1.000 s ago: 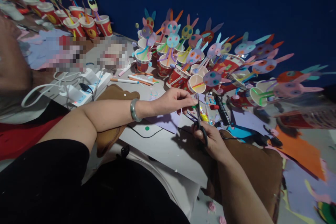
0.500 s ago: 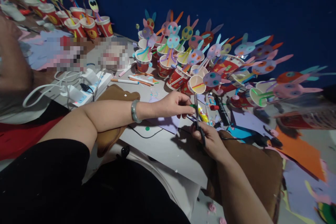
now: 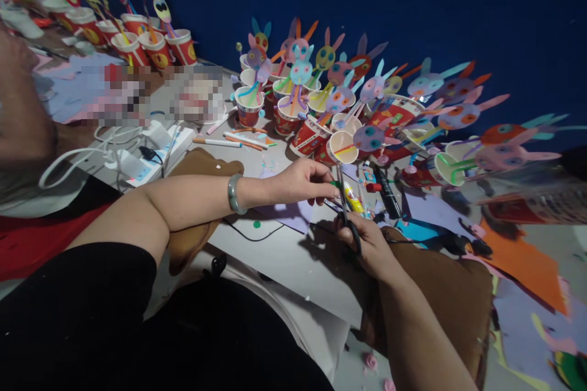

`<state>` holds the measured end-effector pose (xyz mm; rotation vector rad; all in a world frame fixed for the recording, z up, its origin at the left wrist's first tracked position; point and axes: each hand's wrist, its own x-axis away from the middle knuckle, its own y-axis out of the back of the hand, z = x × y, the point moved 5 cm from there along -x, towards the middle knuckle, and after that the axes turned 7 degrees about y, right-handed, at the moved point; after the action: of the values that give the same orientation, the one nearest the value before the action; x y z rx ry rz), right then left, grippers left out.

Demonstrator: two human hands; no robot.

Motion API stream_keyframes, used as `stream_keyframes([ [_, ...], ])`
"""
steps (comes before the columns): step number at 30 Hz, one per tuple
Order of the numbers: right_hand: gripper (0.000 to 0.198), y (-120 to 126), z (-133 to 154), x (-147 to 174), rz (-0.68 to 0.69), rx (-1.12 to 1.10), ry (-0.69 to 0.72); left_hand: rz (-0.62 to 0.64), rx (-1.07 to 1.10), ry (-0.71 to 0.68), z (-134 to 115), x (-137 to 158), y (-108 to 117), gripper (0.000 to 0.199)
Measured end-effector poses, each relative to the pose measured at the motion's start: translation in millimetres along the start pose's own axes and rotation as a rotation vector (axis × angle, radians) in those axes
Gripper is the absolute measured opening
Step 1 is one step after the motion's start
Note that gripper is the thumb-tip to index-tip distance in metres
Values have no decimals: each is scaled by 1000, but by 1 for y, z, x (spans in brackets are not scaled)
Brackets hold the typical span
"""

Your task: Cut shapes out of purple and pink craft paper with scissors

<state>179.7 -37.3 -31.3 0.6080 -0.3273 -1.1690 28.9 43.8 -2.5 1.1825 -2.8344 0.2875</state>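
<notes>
My left hand (image 3: 305, 183) is closed, with thumb and fingertips pinching a small green piece of paper (image 3: 335, 184). Black-handled scissors (image 3: 342, 192) are in my right hand (image 3: 367, 241), fingers wrapped round the handles. Their blades point up and away, right beside the green piece at my left fingertips. On the table under my left hand lies a sheet of purple paper (image 3: 293, 215). A green paper dot (image 3: 257, 225) rests near its left edge. Just beyond the scissors are a yellow tube (image 3: 353, 197) and a black marker (image 3: 389, 194).
Paper cups with rabbit-faced figures (image 3: 301, 71) crowd the back, near a blue wall. Several pens (image 3: 243, 140) and a power strip (image 3: 177, 146) with cables lie left. Another person's arm (image 3: 22, 104) is at far left. Orange paper (image 3: 527, 263) and scraps lie right.
The scissors have tilted slightly in my right hand, their tips shifting a little left. My left hand keeps its pinch on the green piece in nearly the same place.
</notes>
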Motion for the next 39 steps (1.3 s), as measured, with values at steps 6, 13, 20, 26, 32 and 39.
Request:
stream_keyframes([
  [6, 64, 1, 0, 1, -3, -1, 2, -1, 32, -10, -1, 0, 0, 16],
  [13, 61, 0, -2, 1, 3, -17, -8, 1, 39, -32, -2, 1, 1, 15],
  [20, 59, 1, -3, 2, -4, -25, -16, -20, 48, -44, -2, 2, 2, 16],
  [26, 61, 1, 1, 0, -1, -16, 2, -16, 54, -32, -4, 2, 0, 17],
  [32, 63, -3, 4, -1, 19, -32, 18, -12, 41, -11, 1, 1, -1, 13],
  [39, 67, -6, 3, -1, 22, -32, 46, 2, 26, -31, 5, 0, -1, 17],
])
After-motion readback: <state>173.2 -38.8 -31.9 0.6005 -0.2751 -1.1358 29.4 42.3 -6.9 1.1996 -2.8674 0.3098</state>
